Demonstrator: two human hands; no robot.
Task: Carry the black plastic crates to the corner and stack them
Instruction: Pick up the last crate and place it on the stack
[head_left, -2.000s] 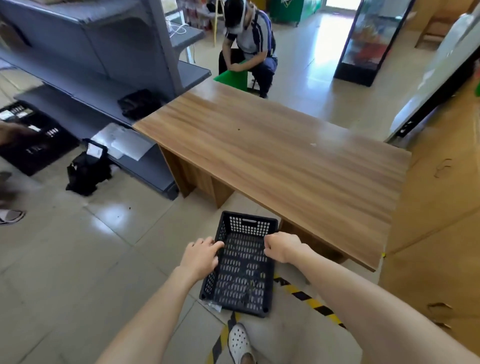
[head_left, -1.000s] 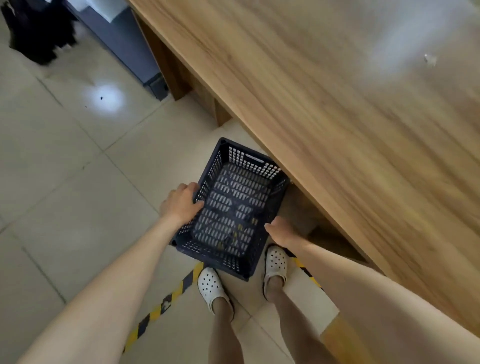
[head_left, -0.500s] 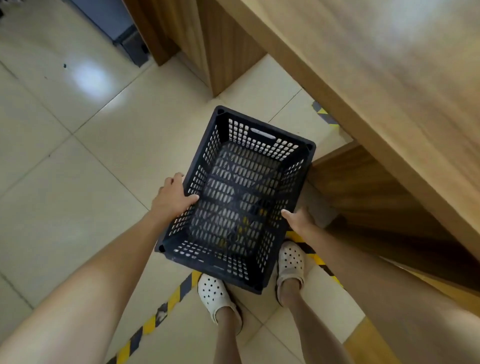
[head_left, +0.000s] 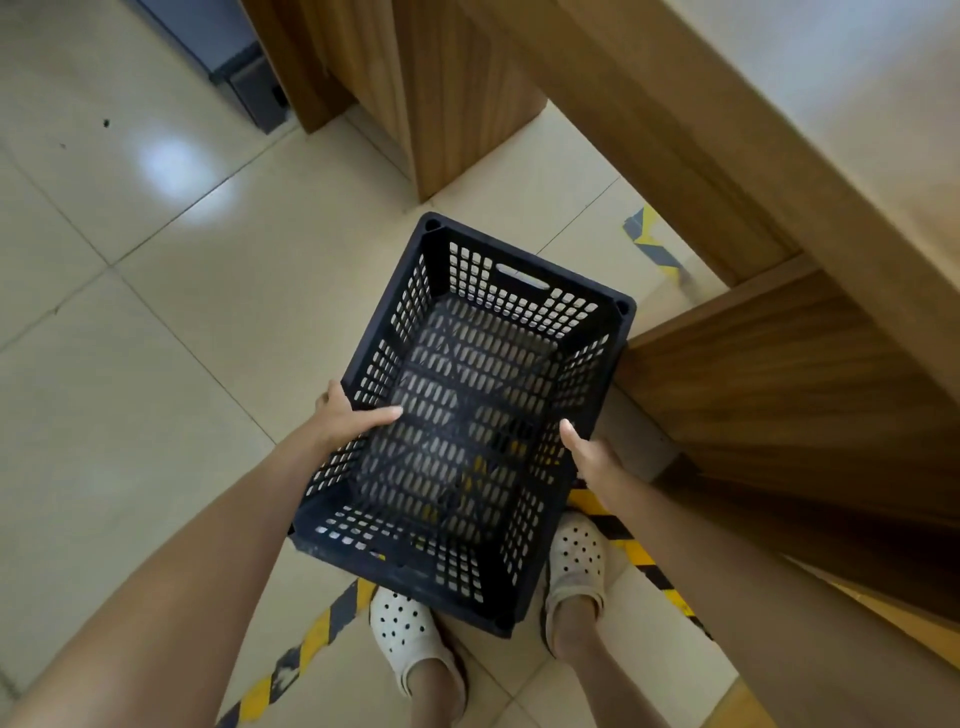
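Two hands hold one black, rectangular, perforated plastic crate (head_left: 467, 415) above the glossy beige tiled floor (head_left: 156, 338): the left hand (head_left: 345, 415) grips its left rim, thumb inside, and the right hand (head_left: 592, 457) grips the right rim. Just right stands the wood-grain table (head_left: 753, 208). Yellow-and-black striped tape (head_left: 311, 639) and white perforated clogs (head_left: 410, 639) lie below.

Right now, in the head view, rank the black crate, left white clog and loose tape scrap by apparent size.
1. black crate, by far the largest, though held nearer the camera.
2. left white clog.
3. loose tape scrap, smallest, lying farther off under the table.
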